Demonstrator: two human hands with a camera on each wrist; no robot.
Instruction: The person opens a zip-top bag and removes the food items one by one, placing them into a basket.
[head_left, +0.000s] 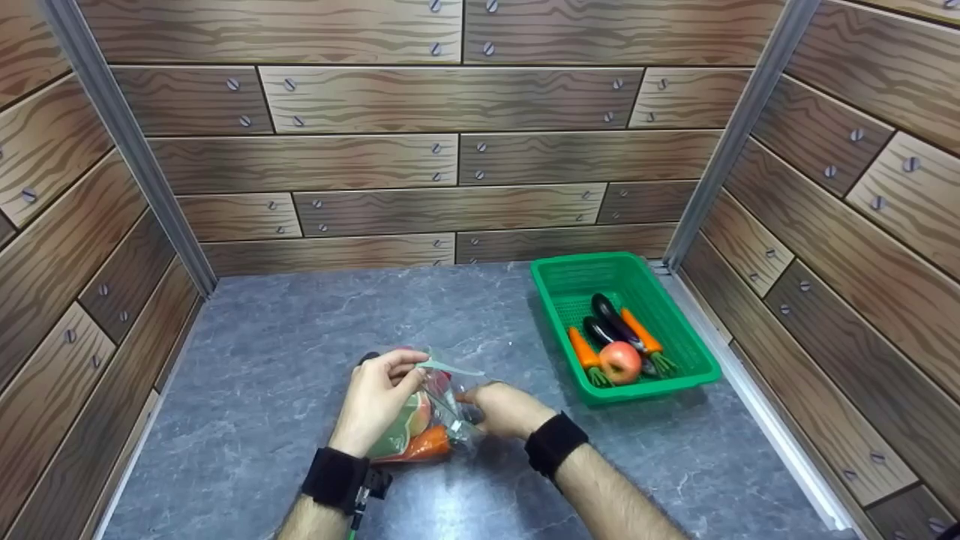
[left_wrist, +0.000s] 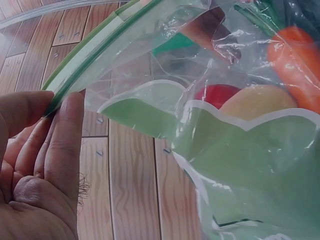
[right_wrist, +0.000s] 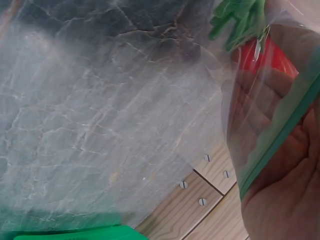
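A clear zip bag (head_left: 396,433) with a green printed front lies in front of me. My left hand (head_left: 381,401) pinches its zip edge (left_wrist: 85,57) between thumb and fingers, holding the mouth apart. Through the mouth reaches my right hand (head_left: 511,410), fingers inside the plastic and palm bare. Past those fingers, a red thing (right_wrist: 265,60) shows beside green leafy stalks (right_wrist: 239,22); whether they touch it is unclear. The bag contains an orange carrot (head_left: 427,444) and a pale yellow round fruit (left_wrist: 260,102) next to something red (left_wrist: 216,94), partly covered by the print.
A green plastic basket (head_left: 553,319) stands at the right rear on the grey marbled tabletop (head_left: 300,322). Inside it are two carrots (head_left: 581,349), dark eggplants (head_left: 611,315) and a red apple (head_left: 620,362). Wood-patterned walls (head_left: 375,161) enclose the back and sides.
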